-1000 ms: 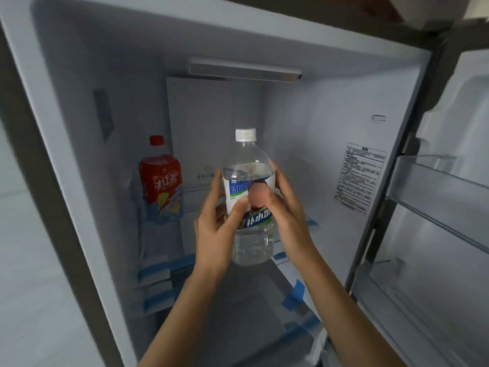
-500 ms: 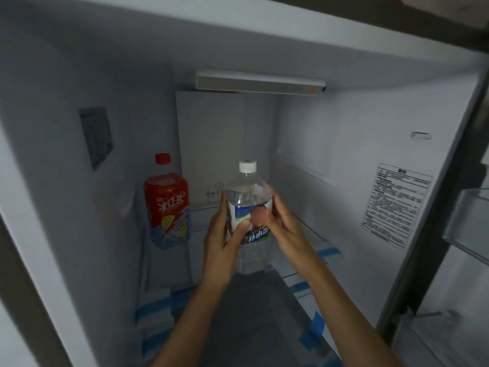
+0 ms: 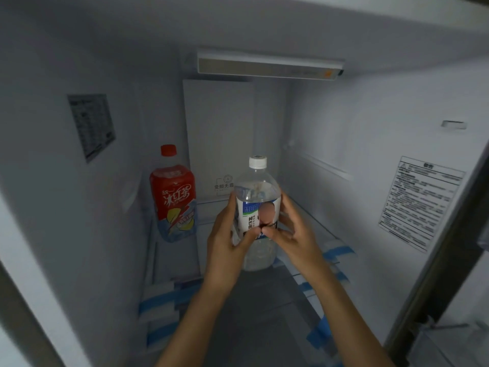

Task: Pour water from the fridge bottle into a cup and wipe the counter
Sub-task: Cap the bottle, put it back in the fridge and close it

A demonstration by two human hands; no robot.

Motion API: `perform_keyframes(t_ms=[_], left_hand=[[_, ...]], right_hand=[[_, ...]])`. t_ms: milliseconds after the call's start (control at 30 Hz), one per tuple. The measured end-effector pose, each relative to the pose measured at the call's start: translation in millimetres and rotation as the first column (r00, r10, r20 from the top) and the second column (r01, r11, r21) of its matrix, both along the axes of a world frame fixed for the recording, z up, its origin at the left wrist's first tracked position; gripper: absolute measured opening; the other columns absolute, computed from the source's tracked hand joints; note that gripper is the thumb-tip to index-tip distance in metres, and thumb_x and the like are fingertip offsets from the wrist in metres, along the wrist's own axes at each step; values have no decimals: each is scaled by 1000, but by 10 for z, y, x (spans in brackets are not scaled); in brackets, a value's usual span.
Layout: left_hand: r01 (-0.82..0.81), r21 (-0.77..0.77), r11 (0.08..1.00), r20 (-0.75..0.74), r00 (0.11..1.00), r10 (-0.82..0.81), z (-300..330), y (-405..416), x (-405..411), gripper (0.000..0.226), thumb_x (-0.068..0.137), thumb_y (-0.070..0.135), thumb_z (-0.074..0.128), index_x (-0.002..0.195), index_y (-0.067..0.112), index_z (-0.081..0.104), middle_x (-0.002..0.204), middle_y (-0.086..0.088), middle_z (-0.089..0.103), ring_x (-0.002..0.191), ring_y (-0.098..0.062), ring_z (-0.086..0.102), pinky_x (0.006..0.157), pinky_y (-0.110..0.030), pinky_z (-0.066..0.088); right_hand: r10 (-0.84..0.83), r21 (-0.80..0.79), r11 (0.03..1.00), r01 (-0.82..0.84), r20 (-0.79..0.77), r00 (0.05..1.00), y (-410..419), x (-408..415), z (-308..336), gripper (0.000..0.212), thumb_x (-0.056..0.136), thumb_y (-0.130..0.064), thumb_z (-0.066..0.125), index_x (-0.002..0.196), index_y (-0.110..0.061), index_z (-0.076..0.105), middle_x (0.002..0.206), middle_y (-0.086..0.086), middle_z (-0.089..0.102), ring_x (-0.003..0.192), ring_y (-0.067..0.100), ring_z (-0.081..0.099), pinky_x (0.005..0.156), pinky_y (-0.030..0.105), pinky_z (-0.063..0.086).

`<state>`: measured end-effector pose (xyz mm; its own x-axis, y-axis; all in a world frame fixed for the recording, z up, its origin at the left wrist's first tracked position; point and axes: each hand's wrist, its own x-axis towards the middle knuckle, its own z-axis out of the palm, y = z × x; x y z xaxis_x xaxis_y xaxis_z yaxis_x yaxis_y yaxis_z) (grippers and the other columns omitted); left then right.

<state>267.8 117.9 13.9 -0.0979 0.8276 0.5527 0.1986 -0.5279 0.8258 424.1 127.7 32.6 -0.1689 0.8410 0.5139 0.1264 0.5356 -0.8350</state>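
Inside the fridge (image 3: 344,133) the walls are pale and the light is dim. Both thumbs meet on the front of the water bottle (image 3: 258,197), over its label. The left hand (image 3: 225,245) curls round the bottle's left side, and the right hand (image 3: 293,234) curls round its right side. Both hands hold it tight between them. Two bare arms reach in from the bottom of the view.

The bottle is clear plastic with a white cap (image 3: 257,162). It stands upright in the middle of the fridge. Its label is white with a blue and green band and dark writing. Part of the label is blurred. Water shows in the bottom part below the hands. I cannot tell if its bottom touches the shelf (image 3: 254,308) or hangs just above it.

A red drink bottle (image 3: 173,197) with a red cap stands at the back left, well apart from the hands. Blue tape (image 3: 324,331) sticks on the shelf edges, left and right. A long lamp bar (image 3: 268,67) sits up on the back wall. A sticker (image 3: 420,202) with small writing is on the right wall, and a smaller one (image 3: 91,125) is on the left wall. Nothing stands between the hands and the water bottle.
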Motion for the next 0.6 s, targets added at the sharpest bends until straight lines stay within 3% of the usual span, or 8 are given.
perform_keyframes(t_ms=[167, 267, 367, 433, 533, 600], left_hand=[[-1, -19, 1000, 7, 1000, 1, 20, 117, 4, 79, 87, 15, 69, 149, 37, 26, 140, 10, 50, 128, -7, 48, 104, -44, 46], [-22, -18, 1000, -3, 1000, 22, 55, 242, 1, 77, 88, 16, 68, 148, 40, 25, 143, 8, 48, 130, -7, 46, 106, -42, 44], [-19, -40, 999, 11, 1000, 20, 111, 373, -15, 76, 89, 16, 67, 141, 48, 21, 144, 2, 47, 130, -9, 46, 106, -38, 44], [-17, -48, 999, 21, 1000, 18, 133, 470, -37, 76, 89, 14, 66, 139, 46, 20, 144, -1, 47, 128, -10, 47, 105, -35, 45], [-30, -46, 998, 5, 1000, 31, 145, 612, -65, 75, 88, 13, 66, 139, 42, 20, 142, 2, 46, 126, -12, 48, 104, -32, 44], [-40, -49, 998, 1, 999, 40, 149, 689, -67, 75, 88, 12, 67, 141, 38, 20, 138, 6, 45, 126, -14, 48, 104, -37, 45]], right_hand=[[7, -10, 1000, -7, 42, 999, 120, 2, 18, 72, 88, -17, 66, 146, -34, 27, 136, -19, 49, 120, -8, 50, 92, 11, 43], [24, -37, 999, -20, 93, 995, 267, -8, 28, 71, 89, -26, 64, 145, -43, 24, 134, -30, 46, 124, -6, 47, 98, 17, 42], [46, -85, 996, -36, 116, 992, 430, -9, 41, 75, 89, -28, 63, 148, -43, 18, 143, -20, 41, 127, 0, 43, 102, 24, 41], [58, -112, 993, -45, 122, 991, 536, -11, 61, 77, 90, -23, 63, 150, -38, 16, 145, -14, 39, 125, 0, 43, 99, 16, 41], [76, -127, 990, -56, 159, 984, 672, -19, 84, 77, 92, -13, 61, 151, -32, 16, 137, -17, 40, 120, -2, 47, 92, 8, 43], [80, -127, 990, -57, 190, 978, 736, -24, 95, 75, 93, -10, 60, 150, -32, 16, 135, -17, 40, 115, -4, 50, 95, 15, 44]])
